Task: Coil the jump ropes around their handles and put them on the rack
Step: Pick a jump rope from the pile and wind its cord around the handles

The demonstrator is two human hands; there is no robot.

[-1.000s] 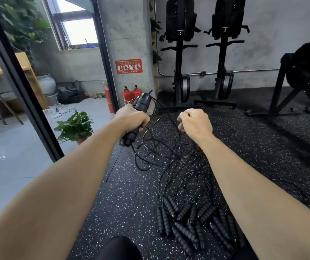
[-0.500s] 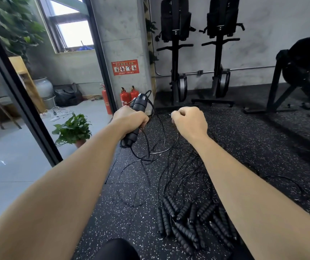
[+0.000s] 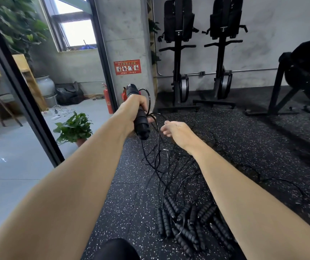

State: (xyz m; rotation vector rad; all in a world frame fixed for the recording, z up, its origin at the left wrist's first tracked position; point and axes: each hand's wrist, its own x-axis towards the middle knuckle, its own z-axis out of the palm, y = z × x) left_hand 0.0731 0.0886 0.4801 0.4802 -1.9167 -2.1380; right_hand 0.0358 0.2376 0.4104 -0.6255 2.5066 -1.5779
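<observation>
Head view, starting close: what lies nearest?
— A pile of handles (image 3: 187,228), black and ribbed, on the speckled floor (image 3: 124,203). None of them looks coiled.
— And just beyond the pile?
— Their cords (image 3: 171,171), a loose black tangle running away from the pile, with some strands rising toward the hands.
— The hands, then.
— Above the tangle, beyond the pile, the right hand (image 3: 175,129) is half open, its fingers loosely curled. A thin strand passes by its fingertips. Whether it pinches that strand I cannot tell. Farther from the pile and to its left, the left hand (image 3: 134,110) is closed tight round a held handle (image 3: 140,124), which stands nearly upright. It may be one handle or two pressed together. A loop of cord arches from its top end and drops past the fist.
— So which step is this?
— I judge it the winding of one rope. The handle is gripped, no turns show round it, and the pile waits.
— What does the next move call for?
— Probably the right hand taking a sure hold of the free strand and leading it round the handle, clear of the tangle so no other rope drags along.
— And the rack?
— Farthest from the pile, two upright machines (image 3: 177,53) stand at the wall. I make out no rope rack.
</observation>
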